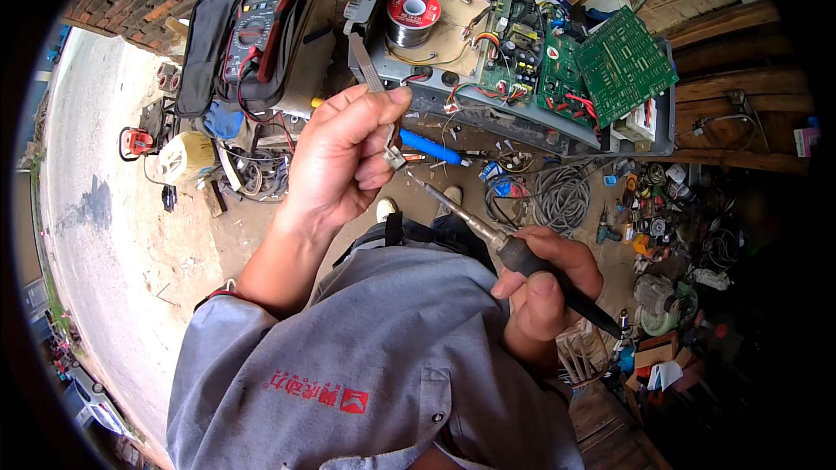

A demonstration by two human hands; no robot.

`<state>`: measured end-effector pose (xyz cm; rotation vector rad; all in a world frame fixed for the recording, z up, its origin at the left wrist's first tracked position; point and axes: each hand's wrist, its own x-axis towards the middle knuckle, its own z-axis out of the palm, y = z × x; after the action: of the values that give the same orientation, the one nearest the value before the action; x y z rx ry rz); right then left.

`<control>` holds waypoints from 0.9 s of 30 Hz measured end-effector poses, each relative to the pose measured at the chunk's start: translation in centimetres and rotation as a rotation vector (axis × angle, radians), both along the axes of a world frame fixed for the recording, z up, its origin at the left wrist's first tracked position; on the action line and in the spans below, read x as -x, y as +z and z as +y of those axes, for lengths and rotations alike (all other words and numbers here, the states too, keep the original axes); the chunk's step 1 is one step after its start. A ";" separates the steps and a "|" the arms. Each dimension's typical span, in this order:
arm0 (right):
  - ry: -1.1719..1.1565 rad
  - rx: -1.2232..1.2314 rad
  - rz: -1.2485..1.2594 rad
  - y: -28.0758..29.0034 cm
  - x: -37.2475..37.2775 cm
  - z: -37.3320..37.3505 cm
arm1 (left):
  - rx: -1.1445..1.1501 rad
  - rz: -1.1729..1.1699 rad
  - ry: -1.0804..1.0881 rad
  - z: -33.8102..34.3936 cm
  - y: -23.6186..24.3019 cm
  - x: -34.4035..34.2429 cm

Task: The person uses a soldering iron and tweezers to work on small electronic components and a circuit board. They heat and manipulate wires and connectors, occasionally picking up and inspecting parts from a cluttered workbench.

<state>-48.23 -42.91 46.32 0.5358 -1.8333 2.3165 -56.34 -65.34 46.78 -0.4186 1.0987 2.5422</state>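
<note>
My left hand [335, 148] is closed in a pinch on a grey flat ribbed strip [364, 63] that looks like a ribbon cable. A small light-coloured end piece [394, 157] shows below its fingers. My right hand [550, 283] grips a soldering iron [514, 252] by its black handle. The iron's tip points up and left, close to the small end piece; whether they touch I cannot tell. Beyond my hands, a blue tube-shaped tool [431, 147] lies near the edge of an opened metal chassis [522, 122]. Green circuit boards [627, 65] and a red-labelled solder spool [411, 22] sit on the chassis.
A red multimeter [254, 26] lies in its black case at the far left. Coiled grey cable [562, 196] is on the ground to the right, beside a clutter of tools and parts [657, 226]. A yellowish jug [187, 157] stands left. A brick wall [144, 4] runs behind.
</note>
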 end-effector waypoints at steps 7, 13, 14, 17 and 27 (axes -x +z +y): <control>0.005 0.000 0.018 0.1 0.1 -0.1 | -0.005 0.010 -0.004 0.0 0.1 -0.1; -0.019 0.000 0.017 0.0 0.1 -0.2 | -0.013 0.015 0.009 0.1 -0.1 -0.1; -0.020 -0.008 0.008 0.0 0.1 -0.2 | -0.016 0.020 0.015 0.2 -0.1 -0.2; -0.024 -0.001 0.010 -0.1 0.0 -0.2 | -0.013 0.026 0.023 0.3 -0.1 -0.2; -0.014 0.019 -0.019 0.0 -0.2 -0.1 | 0.009 0.017 0.002 0.2 0.1 -0.1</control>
<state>-48.03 -42.99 46.33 0.4985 -1.8154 2.3352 -56.24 -65.15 46.93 -0.4008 1.1166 2.5486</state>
